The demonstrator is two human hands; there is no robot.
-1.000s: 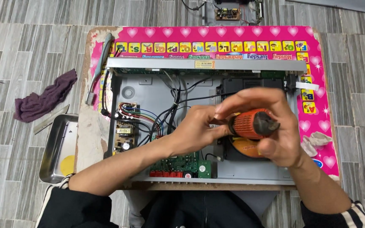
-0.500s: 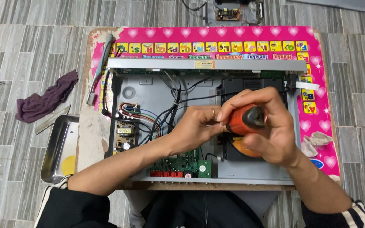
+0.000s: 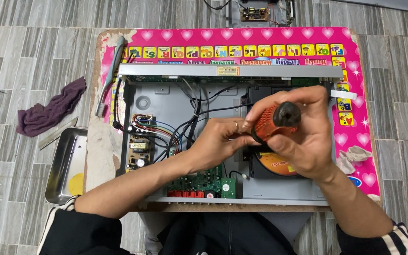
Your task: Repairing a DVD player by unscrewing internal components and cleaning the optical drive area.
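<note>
Nearest, at six o'clock in the opened player chassis (image 3: 166, 101), sits the green circuit board (image 3: 203, 183) under the left forearm. Just above, the left hand (image 3: 216, 141) pinches its fingers closed around the lower end of the screwdriver (image 3: 275, 122), while the right hand (image 3: 303, 137) wraps the orange handle tightly, over the disc drive (image 3: 272, 163) at three o'clock. If the tip slips, it could probably gouge the disc or snag the black cables (image 3: 192, 120) at eleven o'clock. Farther off, at nine o'clock, lie a steel tray (image 3: 64, 160) and a purple rag (image 3: 48, 111).
</note>
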